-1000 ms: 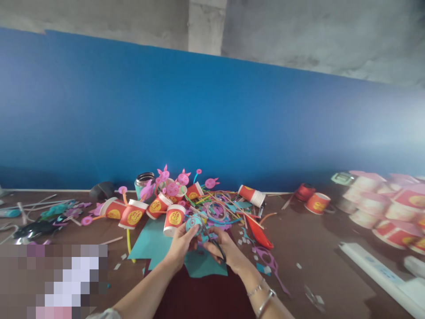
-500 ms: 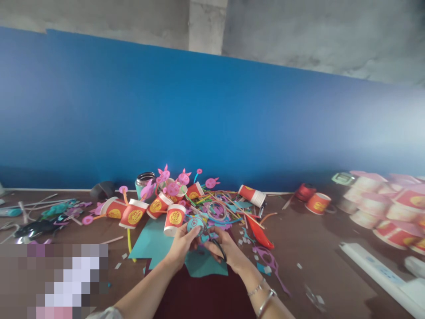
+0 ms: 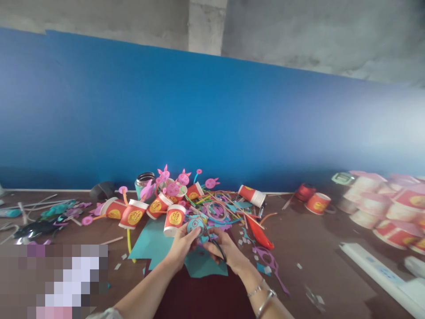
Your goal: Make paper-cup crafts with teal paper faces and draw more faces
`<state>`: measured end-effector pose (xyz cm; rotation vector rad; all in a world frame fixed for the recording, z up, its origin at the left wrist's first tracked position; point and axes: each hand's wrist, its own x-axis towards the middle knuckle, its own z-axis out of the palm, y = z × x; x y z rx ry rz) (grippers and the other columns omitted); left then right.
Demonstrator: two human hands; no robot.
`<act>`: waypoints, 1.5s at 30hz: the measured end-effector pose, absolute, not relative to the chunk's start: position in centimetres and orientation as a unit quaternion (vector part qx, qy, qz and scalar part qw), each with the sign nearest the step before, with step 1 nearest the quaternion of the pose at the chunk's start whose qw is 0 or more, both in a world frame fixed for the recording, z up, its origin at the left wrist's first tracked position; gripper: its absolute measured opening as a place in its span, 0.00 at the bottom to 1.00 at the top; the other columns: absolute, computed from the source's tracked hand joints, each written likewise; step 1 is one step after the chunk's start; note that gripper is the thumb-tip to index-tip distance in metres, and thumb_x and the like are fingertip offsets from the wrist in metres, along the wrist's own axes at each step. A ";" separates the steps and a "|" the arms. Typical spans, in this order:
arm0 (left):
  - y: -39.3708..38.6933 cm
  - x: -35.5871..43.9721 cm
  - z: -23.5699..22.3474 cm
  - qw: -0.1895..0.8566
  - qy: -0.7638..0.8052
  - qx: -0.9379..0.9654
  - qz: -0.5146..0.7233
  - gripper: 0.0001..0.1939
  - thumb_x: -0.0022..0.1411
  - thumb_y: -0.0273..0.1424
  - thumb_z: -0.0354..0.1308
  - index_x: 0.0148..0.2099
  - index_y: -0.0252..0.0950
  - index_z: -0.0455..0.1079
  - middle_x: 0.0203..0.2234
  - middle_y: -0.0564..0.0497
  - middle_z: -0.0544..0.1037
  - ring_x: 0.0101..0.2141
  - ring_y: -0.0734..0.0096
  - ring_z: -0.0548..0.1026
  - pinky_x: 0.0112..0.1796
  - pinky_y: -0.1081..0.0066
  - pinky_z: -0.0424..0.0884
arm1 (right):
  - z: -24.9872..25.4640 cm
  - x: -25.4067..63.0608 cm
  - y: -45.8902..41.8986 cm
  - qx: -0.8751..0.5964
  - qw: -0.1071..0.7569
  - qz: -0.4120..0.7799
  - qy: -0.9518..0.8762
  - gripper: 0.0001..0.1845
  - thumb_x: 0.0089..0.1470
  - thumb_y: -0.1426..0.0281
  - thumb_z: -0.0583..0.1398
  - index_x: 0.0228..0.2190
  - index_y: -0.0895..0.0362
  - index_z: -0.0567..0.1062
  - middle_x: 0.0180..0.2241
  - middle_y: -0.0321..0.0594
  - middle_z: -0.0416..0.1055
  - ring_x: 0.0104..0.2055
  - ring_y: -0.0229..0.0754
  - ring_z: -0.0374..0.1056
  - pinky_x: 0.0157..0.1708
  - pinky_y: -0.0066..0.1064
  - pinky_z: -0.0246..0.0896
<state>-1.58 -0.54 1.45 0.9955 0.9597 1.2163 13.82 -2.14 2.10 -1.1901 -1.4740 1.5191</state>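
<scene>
Pinching a small, round, light-blue paper disc (image 3: 195, 224) with reddish drawn lines, the left hand (image 3: 182, 241) is closed on its lower edge, thumb on top, above the upper right part of the large teal paper sheet (image 3: 152, 243). The right hand (image 3: 227, 250) grips dark-handled metal scissors (image 3: 219, 249) over the right side of that sheet, the blades pointing up toward the disc; whether they touch its edge, I cannot quite tell from this view. Two silver-coloured bracelets (image 3: 263, 297) circle the right wrist.

Standing at the sheet's upper edge, a red-and-white paper cup (image 3: 174, 219) carries a yellow circle filled with red marks, like lettering but too small to read. Similar paper cups (image 3: 133, 214) lean or lie beyond the sheet's upper left, bearing the same yellow badge. Pink paper animal faces (image 3: 183, 178) rise above the cups behind the sheet. Beyond the sheet's upper right lies a column of nested paper cups (image 3: 251, 195), tipped on its side, near a tangle of thin coloured strips. A glossy, elongated red object (image 3: 260, 232) and a purple cut-out sheet (image 3: 267, 259) lie to the sheet's right. Well apart from it, farther right, are a white power strip (image 3: 368, 266) and a blurred pile of cups (image 3: 395, 204).
</scene>
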 end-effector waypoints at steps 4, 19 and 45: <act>-0.6 -1.6 1.5 0.601 0.420 0.434 0.524 0.21 0.43 0.47 0.64 0.25 0.34 0.66 0.10 0.60 0.63 0.12 0.83 0.57 0.15 0.79 0.50 | 2.1 13.8 -2.1 -0.453 0.353 0.583 -0.575 0.23 0.43 0.59 0.64 0.37 0.56 0.63 0.11 0.21 0.59 0.12 0.29 0.50 0.12 0.20 0.46; -0.4 -1.7 1.1 0.596 0.409 0.449 0.526 0.20 0.46 0.46 0.63 0.25 0.34 0.63 0.09 0.62 0.58 0.12 0.85 0.52 0.15 0.80 0.48 | 2.2 13.7 -2.2 -0.460 0.357 0.586 -0.563 0.24 0.42 0.59 0.64 0.37 0.56 0.63 0.12 0.22 0.61 0.13 0.30 0.53 0.13 0.21 0.49; -0.4 -2.0 1.3 0.616 0.418 0.438 0.504 0.19 0.44 0.44 0.63 0.27 0.34 0.64 0.10 0.63 0.53 0.13 0.85 0.47 0.16 0.77 0.42 | 2.2 14.0 -2.1 -0.450 0.347 0.589 -0.575 0.20 0.44 0.61 0.63 0.37 0.56 0.64 0.11 0.21 0.58 0.12 0.29 0.50 0.13 0.20 0.46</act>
